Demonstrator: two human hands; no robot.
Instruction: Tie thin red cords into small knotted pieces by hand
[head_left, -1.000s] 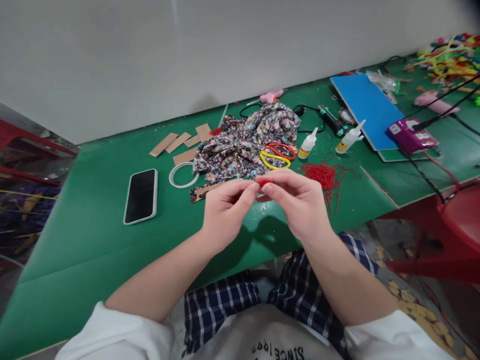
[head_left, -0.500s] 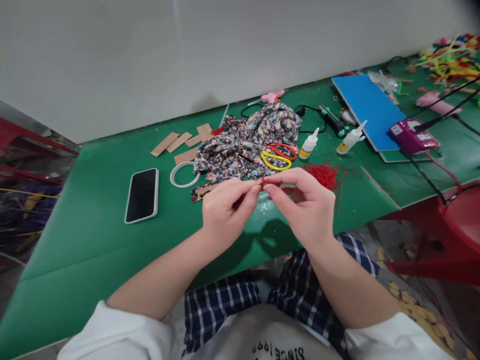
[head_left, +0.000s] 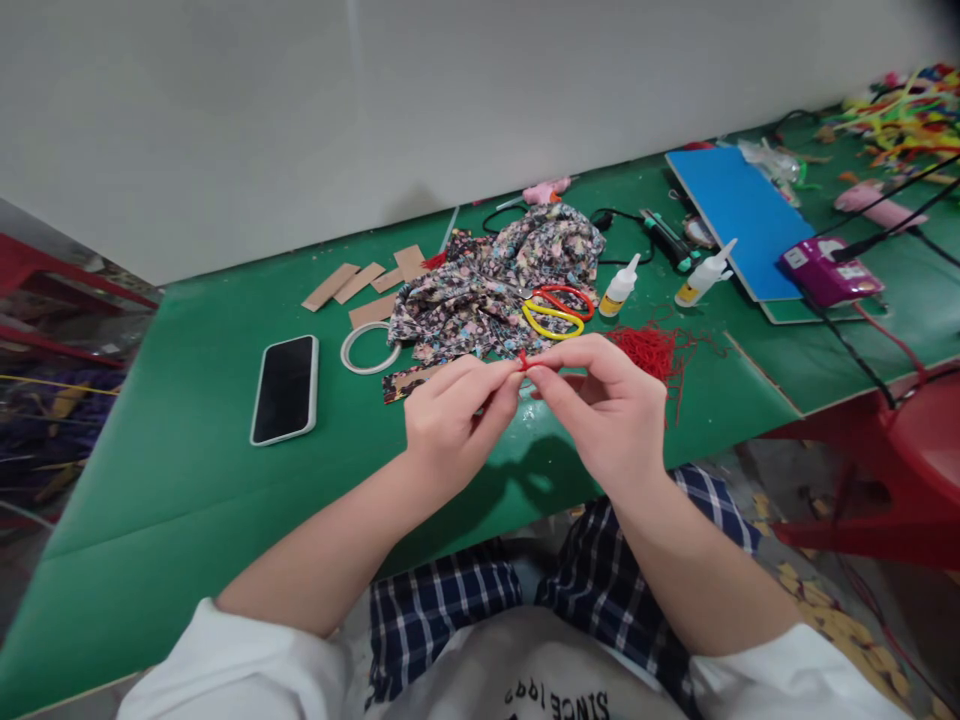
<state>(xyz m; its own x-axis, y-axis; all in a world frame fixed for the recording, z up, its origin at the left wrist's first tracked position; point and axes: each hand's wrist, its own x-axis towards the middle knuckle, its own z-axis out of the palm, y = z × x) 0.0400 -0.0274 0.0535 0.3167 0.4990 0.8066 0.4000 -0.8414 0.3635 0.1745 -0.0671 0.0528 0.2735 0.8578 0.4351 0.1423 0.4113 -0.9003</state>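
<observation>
Between my fingertips is a small piece of red thread (head_left: 523, 361), pinched from both sides above the table's front part. My left hand (head_left: 459, 418) grips its left side with thumb and forefinger. My right hand (head_left: 609, 408) pinches the other side, its fingertips nearly touching the left ones. Just behind my hands lie scissors (head_left: 556, 312) with one red and one yellow handle, on crumpled floral fabric (head_left: 487, 280). A tangle of red threads (head_left: 646, 352) rests beyond my right hand. The thread's exact shape is too small to make out.
On the green table (head_left: 187, 480) are a phone (head_left: 285, 390), a tape roll (head_left: 369, 348), cardboard strips (head_left: 331, 287) and two glue bottles (head_left: 619, 287). To the right lie a blue board (head_left: 739, 222) and a purple device (head_left: 829, 272) with cables. A red stool (head_left: 926, 430) stands at right.
The red thread between my fingertips has shifted slightly, with a bit now sticking up. Both hands stay pinched in nearly the same place.
</observation>
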